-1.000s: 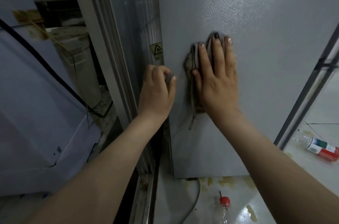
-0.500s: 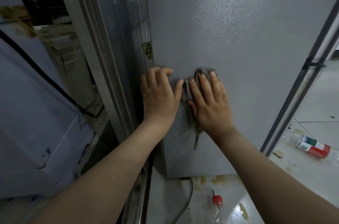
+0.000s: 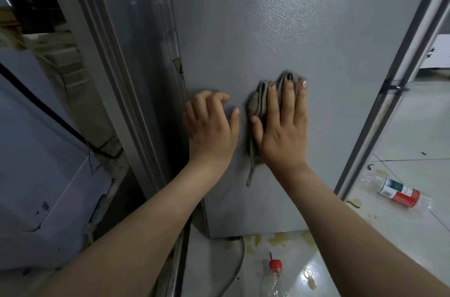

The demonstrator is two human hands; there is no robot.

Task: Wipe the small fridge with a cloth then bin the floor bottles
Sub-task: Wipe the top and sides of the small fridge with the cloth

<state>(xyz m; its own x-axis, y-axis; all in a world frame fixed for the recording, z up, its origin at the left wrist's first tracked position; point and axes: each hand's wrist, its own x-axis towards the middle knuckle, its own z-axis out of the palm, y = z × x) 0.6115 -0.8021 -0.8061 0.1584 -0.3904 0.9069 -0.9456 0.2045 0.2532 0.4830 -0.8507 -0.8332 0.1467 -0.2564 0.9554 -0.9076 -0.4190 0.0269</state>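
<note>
The small grey fridge [image 3: 304, 28] fills the middle of the view, its textured side panel facing me. My right hand [image 3: 282, 131] lies flat with straight fingers on a folded grey cloth [image 3: 255, 104], pressing it against the panel. A loose strip of the cloth hangs below the palm. My left hand [image 3: 210, 126] rests on the panel just left of the cloth, near the fridge's left edge, fingers bent and holding nothing. One clear bottle with a red cap [image 3: 274, 277] lies on the floor below. Another bottle with a red and white label [image 3: 399, 193] lies at the right.
A metal frame post [image 3: 104, 53] stands left of the fridge, with a pale blue appliance [image 3: 36, 150] and a black cable beyond it. A slanted dark bar [image 3: 389, 92] borders the fridge's right side. The tiled floor [image 3: 414, 235] has yellowish stains and wet patches.
My right hand has slid the cloth to the right and slightly up across the panel, away from my left hand. The left hand has stayed near the fridge's left edge.
</note>
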